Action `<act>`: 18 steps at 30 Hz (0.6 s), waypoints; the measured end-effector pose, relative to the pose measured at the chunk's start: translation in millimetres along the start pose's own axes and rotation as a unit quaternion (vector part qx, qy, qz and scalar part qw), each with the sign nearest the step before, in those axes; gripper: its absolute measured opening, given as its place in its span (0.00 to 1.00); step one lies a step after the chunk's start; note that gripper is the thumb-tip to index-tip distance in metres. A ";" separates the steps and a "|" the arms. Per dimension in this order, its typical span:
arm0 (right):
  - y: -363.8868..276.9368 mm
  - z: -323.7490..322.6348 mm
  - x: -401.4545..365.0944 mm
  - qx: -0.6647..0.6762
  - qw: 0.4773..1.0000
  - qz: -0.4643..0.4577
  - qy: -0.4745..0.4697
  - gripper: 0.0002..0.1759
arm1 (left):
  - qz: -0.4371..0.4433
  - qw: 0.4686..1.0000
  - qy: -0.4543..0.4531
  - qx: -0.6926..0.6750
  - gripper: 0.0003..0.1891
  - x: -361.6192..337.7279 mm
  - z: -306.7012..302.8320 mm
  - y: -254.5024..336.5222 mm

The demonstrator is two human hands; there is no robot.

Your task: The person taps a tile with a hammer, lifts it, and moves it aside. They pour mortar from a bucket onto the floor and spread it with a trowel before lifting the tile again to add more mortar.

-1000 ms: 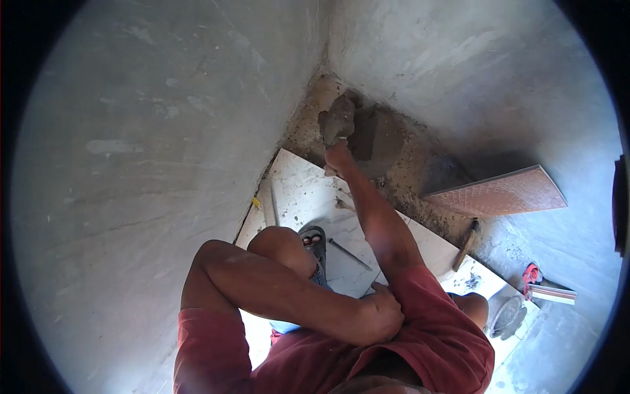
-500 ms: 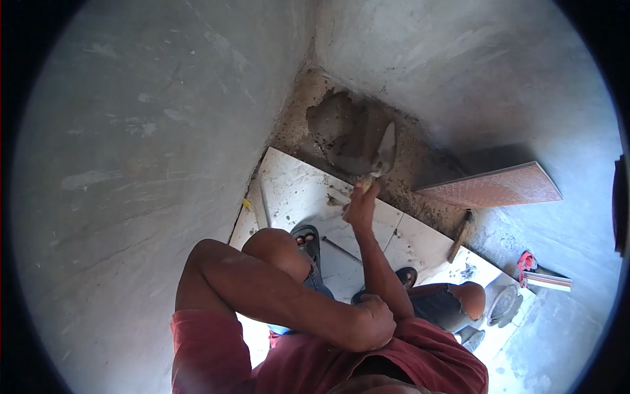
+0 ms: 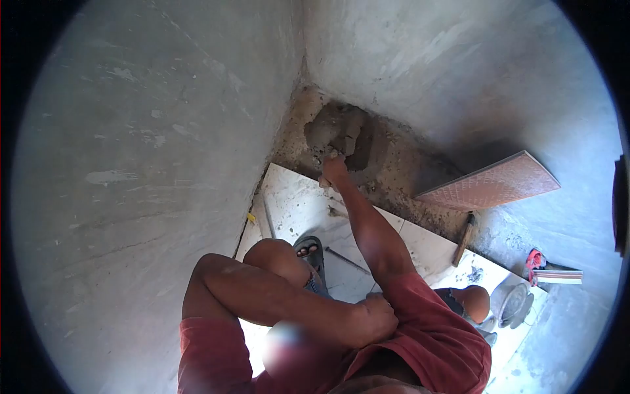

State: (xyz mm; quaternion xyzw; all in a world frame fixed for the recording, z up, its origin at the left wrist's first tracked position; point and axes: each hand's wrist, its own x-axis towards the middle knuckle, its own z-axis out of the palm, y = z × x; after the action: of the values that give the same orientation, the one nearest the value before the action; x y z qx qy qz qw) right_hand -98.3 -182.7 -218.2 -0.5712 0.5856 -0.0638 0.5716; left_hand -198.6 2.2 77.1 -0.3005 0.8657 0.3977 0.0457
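Observation:
My right hand [image 3: 333,171] is closed round the handle of a trowel, stretched out over the floor corner. The trowel blade [image 3: 352,139] rests at a patch of wet grey mortar [image 3: 320,133]; my hand hides most of the handle. Folded across my body, my left hand [image 3: 378,320] is curled into a fist against my right upper arm, and nothing shows sticking out of it. White floor tiles [image 3: 289,190] end just short of the mortar, with grey splashes on them.
A reddish-backed tile [image 3: 492,184] leans at the right wall. Near it lies a wooden-handled hammer [image 3: 463,240]. Further right are a round bucket-like container [image 3: 512,303], a red cloth [image 3: 535,262] and a striped stack [image 3: 558,276]. Two plastered walls meet at the corner.
My right hand with the trowel has reached further forward and left, over the mortar. The left fist stays by my right arm. The camera view has shifted slightly.

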 end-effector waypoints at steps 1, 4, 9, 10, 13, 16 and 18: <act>-4.0 0.6 5.5 -0.126 0.991 -0.043 0.026 0.33 | 0.009 1.000 -0.002 0.001 0.09 -1.5 -6.9 -2.4; -49.8 -25.6 -12.2 -0.262 0.958 -0.087 -0.072 0.31 | 0.019 0.999 0.008 -0.033 0.08 -0.7 -8.3 -7.7; -53.3 -52.9 -23.3 -0.259 0.960 -0.108 -0.019 0.33 | 0.041 0.998 -0.041 0.007 0.09 1.3 -16.6 -16.7; -54.2 -61.2 -39.8 -0.236 0.965 -0.115 0.004 0.30 | 0.053 0.998 -0.009 -0.017 0.08 0.0 -12.4 -20.1; -37.5 -76.4 -87.0 -0.096 0.986 -0.135 0.013 0.28 | 0.054 0.998 0.014 -0.043 0.08 -1.5 -9.7 -15.5; -11.2 -61.0 -113.1 0.012 0.996 -0.091 -0.022 0.28 | 0.045 0.998 0.001 -0.045 0.07 -2.0 -6.8 -12.3; 19.5 -19.0 -88.0 -0.010 0.993 -0.119 0.007 0.28 | 0.048 0.998 -0.001 -0.045 0.07 -2.6 -4.4 -13.3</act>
State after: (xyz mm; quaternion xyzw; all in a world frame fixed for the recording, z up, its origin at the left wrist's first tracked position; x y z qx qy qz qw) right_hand -151.0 -121.7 -173.5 -0.6419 0.5180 -0.1300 0.5503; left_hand -188.3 -6.4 72.1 -0.2603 0.8601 0.4384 0.0141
